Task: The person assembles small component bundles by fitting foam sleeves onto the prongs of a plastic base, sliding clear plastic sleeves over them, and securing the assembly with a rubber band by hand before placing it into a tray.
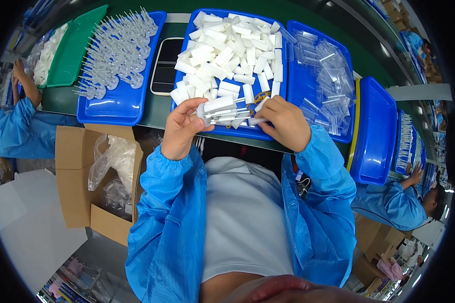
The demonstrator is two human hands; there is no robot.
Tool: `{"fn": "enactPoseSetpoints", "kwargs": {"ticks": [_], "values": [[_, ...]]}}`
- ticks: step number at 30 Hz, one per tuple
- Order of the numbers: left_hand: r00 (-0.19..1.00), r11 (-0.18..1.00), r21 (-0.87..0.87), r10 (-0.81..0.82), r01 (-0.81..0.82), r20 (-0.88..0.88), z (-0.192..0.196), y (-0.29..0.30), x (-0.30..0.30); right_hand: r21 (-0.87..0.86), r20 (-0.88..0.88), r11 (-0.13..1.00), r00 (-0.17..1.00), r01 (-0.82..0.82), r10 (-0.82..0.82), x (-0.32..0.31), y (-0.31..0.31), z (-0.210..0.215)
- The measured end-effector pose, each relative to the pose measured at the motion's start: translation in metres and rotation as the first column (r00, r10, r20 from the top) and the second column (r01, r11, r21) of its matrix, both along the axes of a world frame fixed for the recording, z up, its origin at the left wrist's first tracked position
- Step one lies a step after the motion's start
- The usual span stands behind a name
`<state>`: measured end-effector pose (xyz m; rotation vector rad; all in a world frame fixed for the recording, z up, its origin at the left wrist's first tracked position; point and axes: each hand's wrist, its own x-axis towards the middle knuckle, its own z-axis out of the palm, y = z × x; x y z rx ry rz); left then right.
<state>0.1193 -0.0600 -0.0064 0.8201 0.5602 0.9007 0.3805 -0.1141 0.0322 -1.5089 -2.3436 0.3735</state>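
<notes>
Bright, even light is falling over my left hand point(179, 130) and right hand point(290, 125), and both are showing fairly sharp. The piled white pieces point(227, 53) are nearly washing out, while the leftmost blue tray point(117, 111) and clear plastic pieces point(333, 76) are glinting. Toward the black rim, everything is bending and softening.

Blocks point(217, 55) are plain white; the tray point(263, 135) beneath is blue. Pronged pieces point(121, 50) are whitish, plastic sleeves point(331, 76) clear. Worktop point(159, 107) is dark green, carton point(76, 151) brown, jacket point(321, 202) bright blue.
</notes>
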Motion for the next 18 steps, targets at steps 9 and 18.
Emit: {"fn": "enactPoseSetpoints", "kwargs": {"ticks": [9, 18], "values": [[0.999, 1.000, 0.018, 0.013, -0.013, -0.031, 0.002, 0.001, 0.001, -0.219, -0.337, 0.957, 0.906, 0.188, -0.255, 0.005, -0.002, 0.035], [0.998, 0.998, 0.053, 0.020, -0.017, -0.052, 0.007, -0.002, 0.007, -0.121, -0.553, 0.991, 0.826, 0.057, -0.115, -0.004, 0.000, 0.051]]}}
